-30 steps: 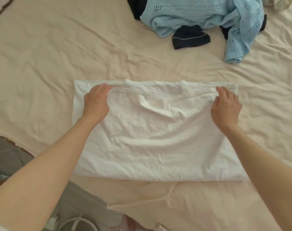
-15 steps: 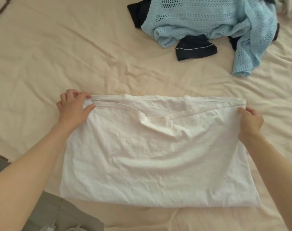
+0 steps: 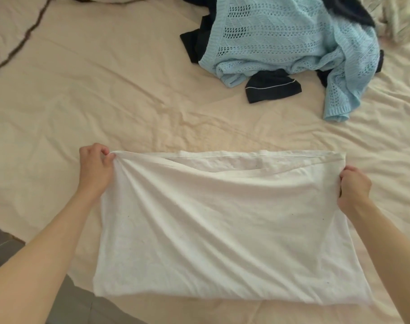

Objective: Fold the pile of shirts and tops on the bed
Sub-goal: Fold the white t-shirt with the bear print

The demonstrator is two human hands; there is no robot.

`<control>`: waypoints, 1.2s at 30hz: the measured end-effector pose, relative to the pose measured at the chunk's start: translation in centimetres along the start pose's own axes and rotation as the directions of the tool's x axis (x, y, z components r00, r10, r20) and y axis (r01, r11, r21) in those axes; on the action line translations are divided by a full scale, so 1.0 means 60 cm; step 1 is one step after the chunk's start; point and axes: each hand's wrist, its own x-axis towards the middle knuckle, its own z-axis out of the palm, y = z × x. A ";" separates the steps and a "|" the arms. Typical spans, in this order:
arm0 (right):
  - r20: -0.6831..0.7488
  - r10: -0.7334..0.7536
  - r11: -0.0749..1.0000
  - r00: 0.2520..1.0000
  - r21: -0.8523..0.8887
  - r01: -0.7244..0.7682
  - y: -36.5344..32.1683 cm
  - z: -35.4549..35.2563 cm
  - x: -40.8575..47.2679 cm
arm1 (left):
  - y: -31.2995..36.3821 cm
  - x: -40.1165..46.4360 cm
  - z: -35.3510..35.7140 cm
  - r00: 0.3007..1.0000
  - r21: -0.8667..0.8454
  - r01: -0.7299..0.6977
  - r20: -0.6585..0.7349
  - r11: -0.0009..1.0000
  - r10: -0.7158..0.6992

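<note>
Fingers point(image 3: 105, 152) of left hand point(image 3: 95, 169) and right hand point(image 3: 353, 187) pinching far corners of half-folded white cotton shirt point(image 3: 222, 225), long axis left-right, body lying toward the near edge.

Readable text: none is showing anywhere in the head view.
White top point(image 3: 222, 218): no print, label or brand is showing.
Light blue knit sweater point(image 3: 281, 38): no tag or lettering is showing.
Dark garment point(image 3: 272, 88): only a thin pale stripe is showing, no lettering.
</note>
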 end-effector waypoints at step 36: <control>0.013 -0.248 0.965 0.969 -0.082 0.248 -0.050 0.001 0.069 | -0.007 -0.011 0.001 0.974 -0.170 0.146 -0.148 0.975 -0.171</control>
